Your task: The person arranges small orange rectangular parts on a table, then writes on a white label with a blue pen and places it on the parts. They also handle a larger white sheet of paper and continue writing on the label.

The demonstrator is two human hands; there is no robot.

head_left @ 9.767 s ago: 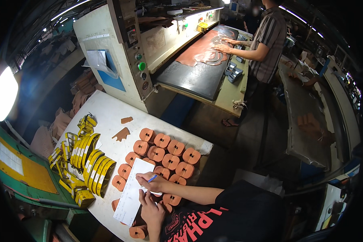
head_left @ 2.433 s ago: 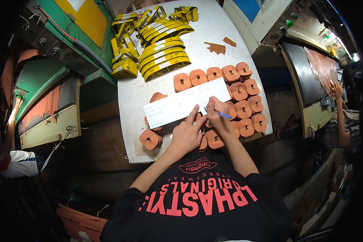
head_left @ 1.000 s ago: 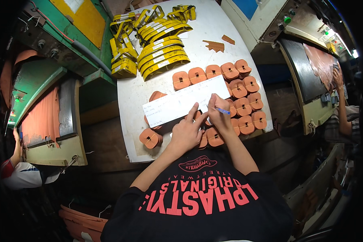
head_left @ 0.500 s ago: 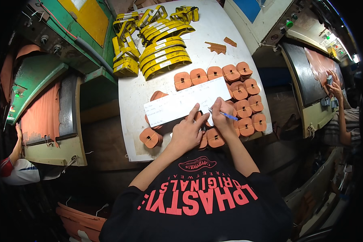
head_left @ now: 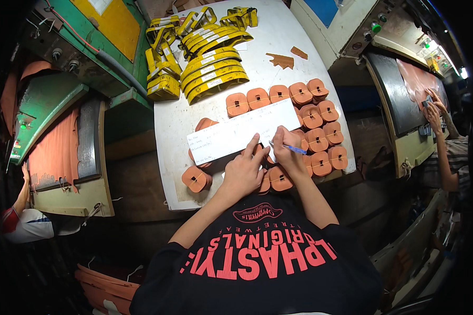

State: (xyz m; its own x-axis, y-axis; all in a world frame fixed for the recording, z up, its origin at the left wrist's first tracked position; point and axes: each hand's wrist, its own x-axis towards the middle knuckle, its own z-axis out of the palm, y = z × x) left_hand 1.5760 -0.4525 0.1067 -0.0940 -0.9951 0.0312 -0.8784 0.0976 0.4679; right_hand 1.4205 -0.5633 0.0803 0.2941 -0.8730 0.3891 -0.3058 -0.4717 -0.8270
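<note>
A long white paper slip (head_left: 242,131) with handwriting lies across bundles of orange cut pieces (head_left: 320,139) on a white table (head_left: 278,73). My left hand (head_left: 244,170) lies flat on the slip's near edge, fingers spread. My right hand (head_left: 286,155) grips a blue pen (head_left: 290,148) with its tip on the slip's near right part. One orange bundle (head_left: 196,179) sits apart near the table's front left corner.
Yellow curved metal cutting dies (head_left: 207,65) are piled at the table's far left. Two brown scraps (head_left: 281,60) lie farther back. Green machines (head_left: 63,105) stand at left, another person (head_left: 446,152) works at a press at right, and a person's arm (head_left: 23,220) shows at left.
Since about a second ago my hands stay on the slip; the pen has shifted only slightly. Ten seconds ago the view faced outward toward the person at the press.
</note>
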